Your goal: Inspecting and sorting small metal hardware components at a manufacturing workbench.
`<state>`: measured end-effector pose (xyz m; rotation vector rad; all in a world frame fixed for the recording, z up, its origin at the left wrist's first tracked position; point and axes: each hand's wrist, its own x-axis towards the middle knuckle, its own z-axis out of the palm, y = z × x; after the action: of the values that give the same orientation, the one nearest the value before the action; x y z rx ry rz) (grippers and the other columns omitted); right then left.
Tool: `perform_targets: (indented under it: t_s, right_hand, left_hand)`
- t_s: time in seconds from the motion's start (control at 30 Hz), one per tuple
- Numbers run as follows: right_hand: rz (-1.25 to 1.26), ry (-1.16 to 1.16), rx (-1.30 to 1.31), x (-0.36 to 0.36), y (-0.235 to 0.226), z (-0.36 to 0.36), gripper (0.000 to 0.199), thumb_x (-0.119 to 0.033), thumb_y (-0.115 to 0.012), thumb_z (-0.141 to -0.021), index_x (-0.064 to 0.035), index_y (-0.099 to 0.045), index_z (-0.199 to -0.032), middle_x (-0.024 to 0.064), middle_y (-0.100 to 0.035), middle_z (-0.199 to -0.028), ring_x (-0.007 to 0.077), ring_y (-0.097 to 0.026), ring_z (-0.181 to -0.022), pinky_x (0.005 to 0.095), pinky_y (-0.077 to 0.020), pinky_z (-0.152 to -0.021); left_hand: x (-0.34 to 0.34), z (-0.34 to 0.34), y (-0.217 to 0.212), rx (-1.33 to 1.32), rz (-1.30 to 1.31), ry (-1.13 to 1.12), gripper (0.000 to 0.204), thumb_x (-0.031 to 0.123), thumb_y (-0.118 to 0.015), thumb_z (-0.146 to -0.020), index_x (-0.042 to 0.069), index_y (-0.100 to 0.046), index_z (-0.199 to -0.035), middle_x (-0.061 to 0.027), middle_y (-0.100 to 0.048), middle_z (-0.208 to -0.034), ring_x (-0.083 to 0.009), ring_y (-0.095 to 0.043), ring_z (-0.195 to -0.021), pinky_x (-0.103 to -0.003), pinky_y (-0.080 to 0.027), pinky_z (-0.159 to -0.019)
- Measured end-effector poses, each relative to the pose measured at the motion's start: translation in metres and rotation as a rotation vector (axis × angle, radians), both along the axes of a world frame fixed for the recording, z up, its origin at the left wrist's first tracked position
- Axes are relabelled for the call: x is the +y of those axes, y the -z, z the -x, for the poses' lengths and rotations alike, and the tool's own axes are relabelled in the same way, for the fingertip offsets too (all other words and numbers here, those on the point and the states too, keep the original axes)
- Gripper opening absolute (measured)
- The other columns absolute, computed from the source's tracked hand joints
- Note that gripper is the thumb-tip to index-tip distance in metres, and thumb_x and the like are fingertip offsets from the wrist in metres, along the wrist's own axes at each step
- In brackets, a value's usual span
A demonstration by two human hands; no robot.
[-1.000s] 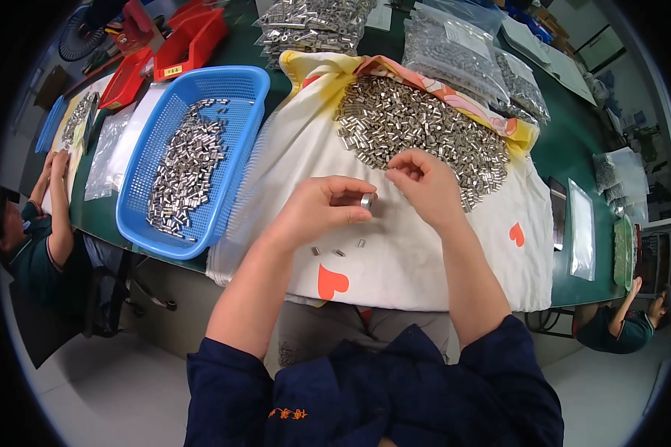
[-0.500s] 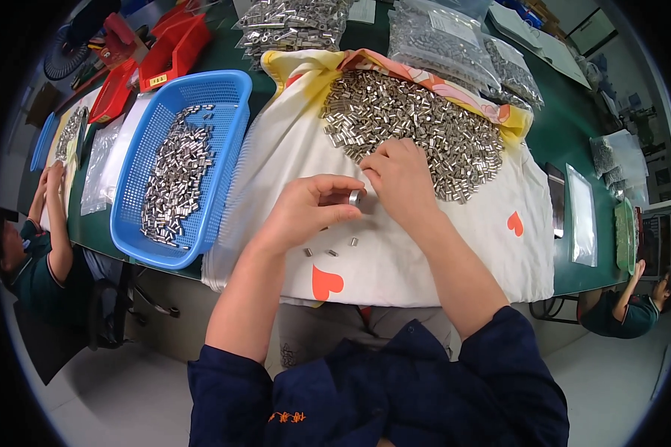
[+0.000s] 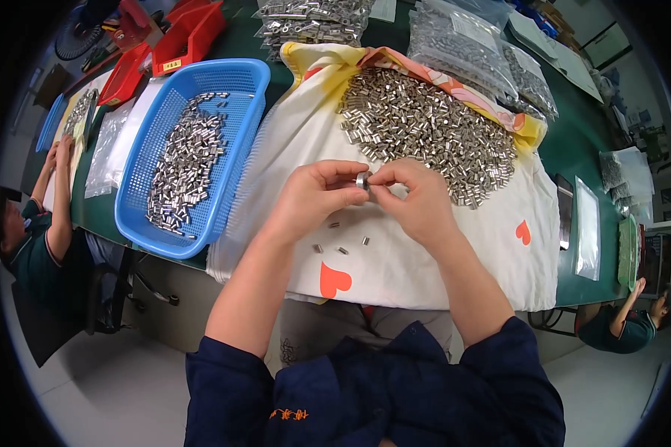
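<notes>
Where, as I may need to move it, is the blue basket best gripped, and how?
Probably by the rim of the blue basket at both short ends, near and far, coming from above. Its long shape and the metal pieces spread along its length suggest supporting both ends; the cloth lies close along its right side.

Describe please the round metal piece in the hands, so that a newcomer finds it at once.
Start from the white cloth on the green table. Above its middle, the left hand holds the round metal piece, with the right hand touching or nearly touching it. It is clearly wider than the small metal cylinders piled beyond.
</notes>
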<state>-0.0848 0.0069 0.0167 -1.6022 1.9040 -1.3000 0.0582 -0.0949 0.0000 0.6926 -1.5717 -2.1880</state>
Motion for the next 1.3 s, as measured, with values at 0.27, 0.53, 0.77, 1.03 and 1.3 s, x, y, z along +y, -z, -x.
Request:
perform_targets:
  t_s: [0.27, 0.53, 0.77, 1.03, 1.3]
  right_hand:
    - [-0.107, -0.003, -0.109, 0.002, -0.008, 0.004, 0.009, -0.006, -0.063, -0.071, -0.0032, -0.062, -0.079, 0.0051, -0.062, -0.076, 0.0144, -0.058, -0.070, 0.0263, -0.0460, -0.064]
    - [-0.140, 0.055, -0.206, -0.003, -0.001, 0.020, 0.009, -0.009, -0.063, -0.072, -0.0039, -0.062, -0.079, 0.0040, -0.062, -0.074, 0.0147, -0.058, -0.069, 0.0269, -0.0453, -0.065]
    - [-0.078, 0.172, 0.626, -0.011, 0.018, 0.018, 0.006, -0.012, -0.063, -0.069, -0.0095, -0.063, -0.075, 0.0026, -0.056, -0.077, 0.0222, -0.052, -0.079, 0.0353, -0.0392, -0.073]
    - [-0.189, 0.093, -0.171, -0.003, -0.006, 0.010, 0.005, -0.007, -0.061, -0.074, -0.0039, -0.062, -0.078, 0.0060, -0.060, -0.081, 0.0177, -0.056, -0.073, 0.0283, -0.0439, -0.067]
    - [-0.034, -0.023, -0.036, 0.002, -0.004, 0.000, 0.008, -0.004, -0.061, -0.073, -0.0026, -0.063, -0.081, 0.0060, -0.062, -0.079, 0.0159, -0.058, -0.071, 0.0268, -0.0453, -0.064]
  left_hand:
    - [0.002, 0.003, 0.004, 0.011, 0.107, -0.050, 0.034, 0.003, -0.068, -0.072, -0.004, -0.058, -0.104, -0.0067, -0.064, -0.089, -0.0092, -0.060, -0.079, -0.021, -0.048, -0.070]
    - [0.002, 0.000, 0.000, -0.080, 0.132, 0.028, 0.032, 0.003, -0.068, -0.073, -0.002, -0.059, -0.104, -0.0039, -0.064, -0.088, -0.0078, -0.059, -0.079, -0.020, -0.047, -0.069]
    - [0.001, 0.001, 0.003, -0.030, 0.120, 0.038, 0.033, 0.002, -0.067, -0.073, -0.001, -0.059, -0.105, -0.0020, -0.063, -0.089, -0.0066, -0.058, -0.078, -0.020, -0.047, -0.070]
    - [-0.001, 0.002, -0.001, -0.019, 0.082, -0.004, 0.034, -0.004, -0.062, -0.074, -0.001, -0.055, -0.108, -0.0053, -0.061, -0.097, -0.0103, -0.059, -0.081, -0.022, -0.047, -0.073]
    - [0.000, 0.001, 0.001, 0.000, 0.045, -0.016, 0.035, -0.003, -0.062, -0.074, -0.001, -0.055, -0.109, -0.0051, -0.061, -0.095, -0.0111, -0.060, -0.079, -0.021, -0.047, -0.069]
